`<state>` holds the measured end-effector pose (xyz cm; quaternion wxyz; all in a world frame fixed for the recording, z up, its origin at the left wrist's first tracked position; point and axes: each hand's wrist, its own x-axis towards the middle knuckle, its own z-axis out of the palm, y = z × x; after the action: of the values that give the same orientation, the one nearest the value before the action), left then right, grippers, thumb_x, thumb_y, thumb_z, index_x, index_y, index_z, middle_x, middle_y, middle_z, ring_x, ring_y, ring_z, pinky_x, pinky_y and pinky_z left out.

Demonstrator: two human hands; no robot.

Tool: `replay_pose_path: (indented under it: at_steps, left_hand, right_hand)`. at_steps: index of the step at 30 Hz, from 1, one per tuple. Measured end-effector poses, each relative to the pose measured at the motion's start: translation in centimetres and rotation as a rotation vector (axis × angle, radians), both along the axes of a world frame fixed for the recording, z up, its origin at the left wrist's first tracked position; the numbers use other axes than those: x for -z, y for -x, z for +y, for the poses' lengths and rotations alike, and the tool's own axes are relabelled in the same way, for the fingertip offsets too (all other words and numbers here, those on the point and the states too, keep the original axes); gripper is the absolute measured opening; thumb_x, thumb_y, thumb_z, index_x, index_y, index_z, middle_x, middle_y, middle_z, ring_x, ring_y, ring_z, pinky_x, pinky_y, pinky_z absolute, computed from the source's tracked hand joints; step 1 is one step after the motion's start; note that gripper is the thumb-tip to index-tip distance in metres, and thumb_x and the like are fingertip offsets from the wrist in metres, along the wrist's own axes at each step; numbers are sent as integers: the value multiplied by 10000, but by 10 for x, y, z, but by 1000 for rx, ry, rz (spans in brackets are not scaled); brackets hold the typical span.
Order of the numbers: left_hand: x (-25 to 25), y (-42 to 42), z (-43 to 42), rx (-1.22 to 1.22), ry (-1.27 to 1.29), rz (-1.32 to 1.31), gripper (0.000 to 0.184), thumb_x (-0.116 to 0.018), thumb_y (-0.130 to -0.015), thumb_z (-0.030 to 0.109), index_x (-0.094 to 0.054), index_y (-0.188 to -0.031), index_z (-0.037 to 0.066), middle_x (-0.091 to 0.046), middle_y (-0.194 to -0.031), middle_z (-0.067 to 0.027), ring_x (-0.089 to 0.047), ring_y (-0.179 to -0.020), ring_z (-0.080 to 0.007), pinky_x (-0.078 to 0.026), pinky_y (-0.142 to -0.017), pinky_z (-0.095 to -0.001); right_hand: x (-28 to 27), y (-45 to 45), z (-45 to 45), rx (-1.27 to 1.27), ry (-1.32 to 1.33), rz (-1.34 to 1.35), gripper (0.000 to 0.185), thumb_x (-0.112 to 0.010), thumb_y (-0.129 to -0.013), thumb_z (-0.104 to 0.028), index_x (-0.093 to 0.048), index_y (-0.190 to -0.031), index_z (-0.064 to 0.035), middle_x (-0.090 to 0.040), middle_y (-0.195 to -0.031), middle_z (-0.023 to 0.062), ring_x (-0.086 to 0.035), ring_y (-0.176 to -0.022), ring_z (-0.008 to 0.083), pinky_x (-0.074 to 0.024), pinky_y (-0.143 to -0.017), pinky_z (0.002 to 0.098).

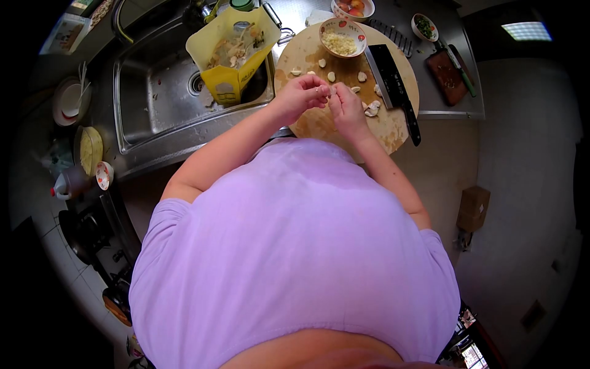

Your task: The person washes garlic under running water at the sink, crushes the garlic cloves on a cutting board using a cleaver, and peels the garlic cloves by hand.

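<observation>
My left hand (302, 96) and my right hand (348, 111) meet fingertip to fingertip above the near part of a round wooden board (297, 59). Both are pinched round something small and pale, mostly hidden by the fingers. Several garlic cloves (332, 77) lie on the board around my hands, and a partly broken garlic bulb (372, 108) sits just right of my right hand. Behind them a patterned bowl holds chopped garlic (340, 43). A black cleaver (391, 77) rests on the board's right side, its handle over the near edge.
A yellow bag of scraps (219, 80) stands at the sink's (150, 117) right side. Behind the board is a bowl of fruit (354, 7). Farther right are a bowl of chopped greens (424, 26) and a small brown board (447, 77) with a green-handled knife (462, 71).
</observation>
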<state>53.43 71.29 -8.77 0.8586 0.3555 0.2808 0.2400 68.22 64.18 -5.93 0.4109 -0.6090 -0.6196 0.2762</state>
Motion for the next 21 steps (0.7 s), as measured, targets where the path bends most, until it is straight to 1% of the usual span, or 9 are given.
replay_pose_path:
  at_steps: [9, 11, 12, 14, 15, 17, 18, 20, 21]
  left_hand:
    - [14, -8, -5, 23, 86, -55, 125, -589, -895, 161, -564, -971, 65, -595, -899, -16, -577, -788, -108, -494, -708, -244]
    - [13, -10, -4, 52, 59, -39, 140, -595, -893, 174, -561, -974, 65, -586, -901, -12, -570, -793, -106, -487, -711, -241]
    - [11, -10, -5, 50, 61, -37, 140, -595, -893, 174, -561, -974, 65, -586, -901, -12, -570, -793, -106, -487, -711, -241]
    - [6, -10, -5, 51, 40, -36, 156, -602, -890, 188, -559, -977, 66, -576, -904, -5, -561, -799, -105, -474, -717, -236]
    - [6, -10, -4, 51, 39, -34, 156, -602, -890, 188, -559, -977, 66, -576, -904, -5, -561, -799, -105, -474, -717, -236]
    - [4, -10, -1, 52, 42, -100, 192, -602, -891, 196, -560, -1017, 58, -569, -904, -1, -551, -816, -96, -463, -724, -233]
    - [2, -11, -2, 54, 41, -99, 192, -602, -891, 196, -560, -1017, 58, -569, -904, -1, -551, -816, -96, -463, -724, -233]
    - [-3, -13, -5, -125, -132, 71, 219, -600, -892, 198, -569, -1048, 48, -574, -923, 2, -547, -835, -89, -459, -730, -232]
    - [-1, -12, -4, -124, -131, 71, 219, -600, -892, 198, -569, -1048, 48, -574, -923, 2, -547, -835, -89, -459, -730, -232]
  right_hand:
    - [11, -5, -3, 18, 67, -4, 221, -469, -883, -208, -489, -800, -4, -555, -749, 196, -554, -699, 373, -440, -623, 405]
    - [16, -5, -4, 51, 151, 94, 224, -468, -891, -211, -488, -799, -8, -544, -716, 178, -557, -657, 316, -441, -611, 385]
    - [18, -5, -4, 49, 153, 96, 224, -468, -891, -211, -488, -799, -8, -544, -716, 178, -557, -657, 316, -441, -611, 385]
    - [21, -5, -2, 60, 129, 251, 202, -446, -912, -197, -495, -801, -36, -511, -674, 87, -504, -613, 183, -414, -574, 316]
    - [21, -7, -1, 59, 129, 253, 202, -446, -912, -197, -495, -801, -36, -511, -674, 87, -504, -613, 183, -414, -574, 316]
    - [19, -12, 2, -26, 313, 775, 175, -418, -929, -170, -500, -810, -72, -444, -665, -13, -410, -607, 83, -360, -552, 245]
    - [18, -12, 3, -24, 311, 776, 175, -418, -929, -170, -500, -810, -72, -444, -665, -13, -410, -607, 83, -360, -552, 245]
    - [16, -10, 5, -44, 280, 903, 169, -393, -936, -155, -505, -824, -95, -399, -673, -57, -360, -606, 53, -316, -550, 208]
    - [16, -11, 4, -43, 281, 903, 169, -393, -936, -155, -505, -824, -95, -399, -673, -57, -360, -606, 53, -316, -550, 208]
